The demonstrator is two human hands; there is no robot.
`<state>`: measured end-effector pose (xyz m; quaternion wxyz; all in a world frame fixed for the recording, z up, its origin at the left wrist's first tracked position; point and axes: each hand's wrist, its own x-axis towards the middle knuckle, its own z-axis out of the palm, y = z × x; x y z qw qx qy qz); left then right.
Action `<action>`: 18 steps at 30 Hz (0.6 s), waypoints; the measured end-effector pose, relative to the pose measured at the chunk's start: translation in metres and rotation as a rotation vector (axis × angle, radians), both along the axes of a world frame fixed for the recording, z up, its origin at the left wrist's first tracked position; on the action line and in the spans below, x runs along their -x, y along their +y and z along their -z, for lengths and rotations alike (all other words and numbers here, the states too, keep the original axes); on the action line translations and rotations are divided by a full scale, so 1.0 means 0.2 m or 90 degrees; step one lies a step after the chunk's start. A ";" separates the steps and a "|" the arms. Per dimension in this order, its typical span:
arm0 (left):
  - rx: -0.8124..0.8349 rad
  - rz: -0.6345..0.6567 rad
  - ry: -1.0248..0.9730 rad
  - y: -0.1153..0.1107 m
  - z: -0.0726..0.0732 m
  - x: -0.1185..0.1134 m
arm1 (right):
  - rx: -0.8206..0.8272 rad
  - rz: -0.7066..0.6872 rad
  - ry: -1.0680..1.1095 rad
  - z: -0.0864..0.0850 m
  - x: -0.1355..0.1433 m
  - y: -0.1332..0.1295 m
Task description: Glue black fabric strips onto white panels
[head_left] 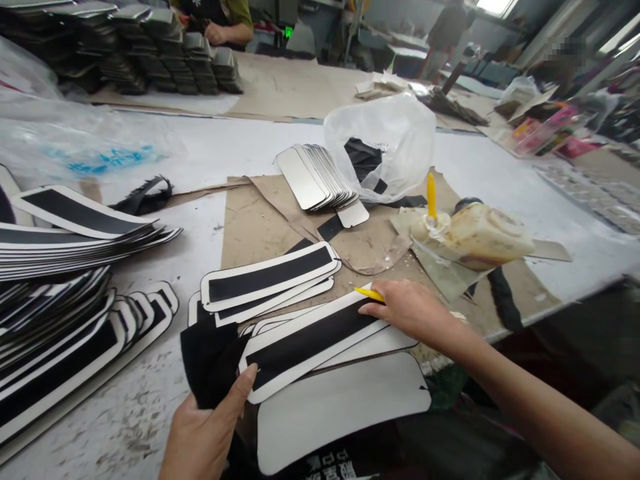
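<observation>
A white panel with a black strip along its middle (310, 339) lies tilted across other panels at the front. My left hand (213, 423) pinches its left end, thumb on top. Over its right end, my right hand (407, 308) is closed on a yellow tool (370, 293), whose flat tip points left. Black fabric (210, 357) bunches beside my left hand. Nearest me is a plain pale panel (345, 410). Behind the held panel, more strip-covered panels (270, 275) overlap on brown paper.
Stacked panels (65, 360) fill the left. A pile of white pieces (310, 177) and a clear plastic bag (400, 143) stand behind. At right lies a glue-stained container (483, 233) with another yellow tool (431, 197). A person (223, 30) works across the table.
</observation>
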<state>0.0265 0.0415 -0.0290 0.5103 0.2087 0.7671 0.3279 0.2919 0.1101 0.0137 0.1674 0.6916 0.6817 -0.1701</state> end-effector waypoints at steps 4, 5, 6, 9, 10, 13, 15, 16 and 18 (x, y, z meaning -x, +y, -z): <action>0.021 -0.004 0.001 0.00 0.02 0.01 | 0.000 -0.009 0.004 0.00 -0.01 0.00; 0.024 -0.005 0.007 0.00 0.02 0.01 | -0.002 -0.012 0.005 0.00 -0.01 0.00; 0.021 -0.006 0.011 0.00 0.02 0.01 | -0.005 -0.013 0.004 0.00 -0.01 0.00; 0.015 -0.007 0.012 0.00 0.03 0.02 | -0.009 -0.011 0.000 0.01 0.00 0.00; 0.016 -0.005 0.016 0.01 0.03 0.02 | -0.010 -0.008 -0.004 0.01 0.01 0.00; 0.001 -0.019 0.037 0.01 0.03 0.00 | -0.013 0.004 -0.026 0.01 0.02 -0.01; -0.027 -0.027 0.042 0.01 0.02 -0.01 | -0.022 0.017 -0.043 0.00 0.03 -0.01; -0.036 -0.026 0.045 0.01 0.01 -0.02 | -0.027 0.025 -0.049 0.00 0.03 -0.02; -0.036 -0.006 0.063 0.01 0.00 -0.02 | -0.038 0.036 -0.054 0.00 0.02 -0.03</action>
